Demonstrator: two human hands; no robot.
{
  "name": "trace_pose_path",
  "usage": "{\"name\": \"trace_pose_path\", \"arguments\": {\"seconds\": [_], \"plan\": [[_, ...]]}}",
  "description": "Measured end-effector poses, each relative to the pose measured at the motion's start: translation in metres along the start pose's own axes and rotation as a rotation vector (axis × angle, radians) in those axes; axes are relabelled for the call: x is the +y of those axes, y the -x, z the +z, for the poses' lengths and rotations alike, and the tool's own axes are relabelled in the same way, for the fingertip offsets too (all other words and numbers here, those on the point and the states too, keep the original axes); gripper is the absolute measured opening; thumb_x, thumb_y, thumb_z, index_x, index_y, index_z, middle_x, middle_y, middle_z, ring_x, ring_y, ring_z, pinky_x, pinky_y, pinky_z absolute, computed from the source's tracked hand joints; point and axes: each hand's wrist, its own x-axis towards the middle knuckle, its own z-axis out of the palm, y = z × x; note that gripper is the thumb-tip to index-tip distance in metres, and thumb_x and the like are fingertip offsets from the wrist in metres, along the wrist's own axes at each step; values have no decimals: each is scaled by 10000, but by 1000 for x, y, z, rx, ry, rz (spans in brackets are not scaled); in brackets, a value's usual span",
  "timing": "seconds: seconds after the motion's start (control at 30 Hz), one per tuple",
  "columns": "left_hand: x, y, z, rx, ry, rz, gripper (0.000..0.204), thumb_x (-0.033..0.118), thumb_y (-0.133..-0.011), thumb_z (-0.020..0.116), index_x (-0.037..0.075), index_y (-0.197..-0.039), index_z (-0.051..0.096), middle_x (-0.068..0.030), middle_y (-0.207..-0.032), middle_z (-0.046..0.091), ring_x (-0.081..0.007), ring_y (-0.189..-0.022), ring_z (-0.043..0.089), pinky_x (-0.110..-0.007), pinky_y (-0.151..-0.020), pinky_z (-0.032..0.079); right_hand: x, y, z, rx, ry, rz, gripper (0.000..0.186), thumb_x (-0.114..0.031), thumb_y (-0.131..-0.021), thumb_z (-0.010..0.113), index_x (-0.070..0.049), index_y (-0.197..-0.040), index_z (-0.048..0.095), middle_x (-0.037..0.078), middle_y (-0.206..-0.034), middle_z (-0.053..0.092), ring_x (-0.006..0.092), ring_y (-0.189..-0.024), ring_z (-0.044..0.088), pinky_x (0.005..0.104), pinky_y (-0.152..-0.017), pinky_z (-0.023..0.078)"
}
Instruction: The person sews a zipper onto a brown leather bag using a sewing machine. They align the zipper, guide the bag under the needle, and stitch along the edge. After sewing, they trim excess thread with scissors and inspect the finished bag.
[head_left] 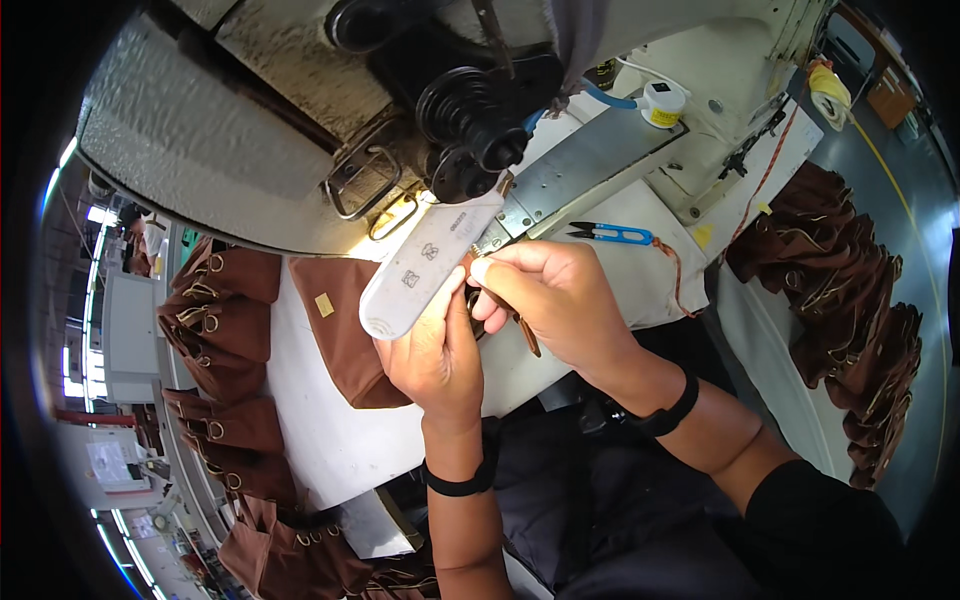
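My right hand (555,295) is closed in a pinch, with a narrow brown strap (528,338) poking out below its fingers. My left hand (437,360) meets it from the left, thumb and fingertips pressed together at the same strap; part of that hand is behind the pale guard plate (430,265). A brown fabric bag piece (345,335) with a small tan label lies on the white table, by my left hand. Just above the fingertips is the metal bed (590,165) of the sewing machine (240,170). The exact pinch point is partly hidden.
Blue thread snips (615,234) on an orange cord lie right of my right hand. A white round container (662,103) stands on the machine bed. Brown bags with metal rings (215,320) line the left side; more brown pieces (835,270) are heaped at right.
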Motion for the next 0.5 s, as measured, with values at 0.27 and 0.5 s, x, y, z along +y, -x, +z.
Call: {"name": "trace_pose_path", "arguments": {"seconds": [0.27, 0.5], "plan": [[-6, -6, 2, 0, -19, 29, 193, -60, -874, 758, 31, -1044, 770, -106, -1078, 783, -242, -939, 698, -337, -841, 527, -15, -3, -1, -11, 106, 54, 275, -202, -1021, 637, 40, -932, 735, 68, -736, 717, 85, -622, 647, 234, -496, 455], [-8, -8, 1, -4, -25, 61, 170, -44, -885, 757, 27, -1040, 767, -97, -1061, 785, -225, -916, 702, -324, -831, 514, -9, -2, -23, -83, 634, -194, 289, -132, -1050, 584, 50, -846, 678, 35, -674, 636, 56, -634, 573, 258, -569, 449]]}}
